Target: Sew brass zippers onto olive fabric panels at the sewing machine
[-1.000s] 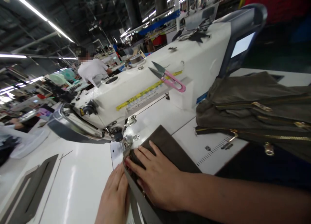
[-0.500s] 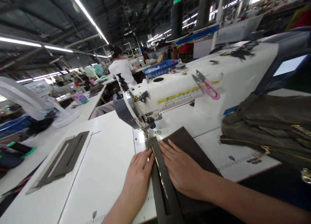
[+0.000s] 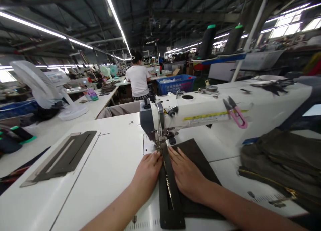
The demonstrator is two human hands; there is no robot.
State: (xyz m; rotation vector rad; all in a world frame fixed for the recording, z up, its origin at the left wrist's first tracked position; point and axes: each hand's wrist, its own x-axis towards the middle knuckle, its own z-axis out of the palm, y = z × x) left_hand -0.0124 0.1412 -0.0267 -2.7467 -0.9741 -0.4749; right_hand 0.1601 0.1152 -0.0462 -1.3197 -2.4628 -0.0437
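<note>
A dark olive strip with a gold-toothed zipper (image 3: 167,182) in its slot runs lengthwise under the presser foot of a white sewing machine (image 3: 205,105). My left hand (image 3: 146,174) lies along the strip's left edge, fingers bunched and fingertips pressing on it close to the needle area. Flat on the other side is my right hand (image 3: 187,174), fingers stretched forward, touching the strip's right edge and a larger dark fabric panel (image 3: 197,154). That panel is partly hidden by the right hand and forearm. The strip's far end disappears below the presser foot.
Slotted dark pieces (image 3: 67,154) lie at left on the table. Pink-handled thread snips (image 3: 237,114) rest on the machine arm. A dark garment with zippers (image 3: 283,160) is heaped at right. Farther off are a white fan (image 3: 40,84), a blue basket (image 3: 175,85) and a seated person (image 3: 137,77).
The view has swung left and lifted. The zipper strip has advanced a little toward the needle, and its near end now shows. Both hands stay beside it.
</note>
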